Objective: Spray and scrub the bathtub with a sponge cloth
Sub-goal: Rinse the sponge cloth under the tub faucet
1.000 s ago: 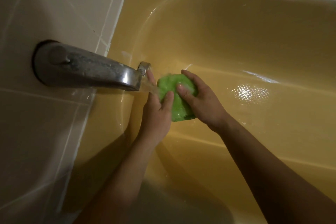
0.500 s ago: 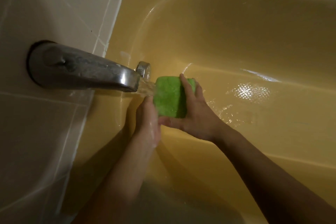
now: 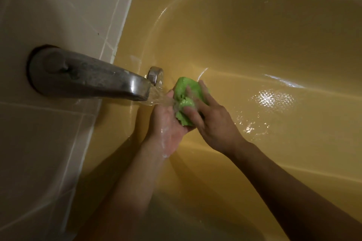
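The green sponge cloth (image 3: 186,101) is bunched into a wet wad at the tap end of the yellow bathtub (image 3: 254,35), held in the air above the tub floor and just beside the mouth of the metal spout (image 3: 88,78). The water stream (image 3: 158,98) pours from the spout straight onto it. The left hand (image 3: 168,123) lies palm up beneath the cloth, cupped, with its fingers curled round the lower fold. The right hand (image 3: 213,121) presses in from the far side, fingers spread over the top and thumb underneath, so both hands grip the wad between them. This looks like wetting or rinsing the cloth, so the scrubbing is probably not yet begun; no spray bottle is in view. The main risk is grip: the cloth and both palms are soaked, and a hard squeeze could pop the wad out onto the tub floor. Water striking the hands so close to the spout may also splash over the tub's near edge, and knuckles could knock the spout.
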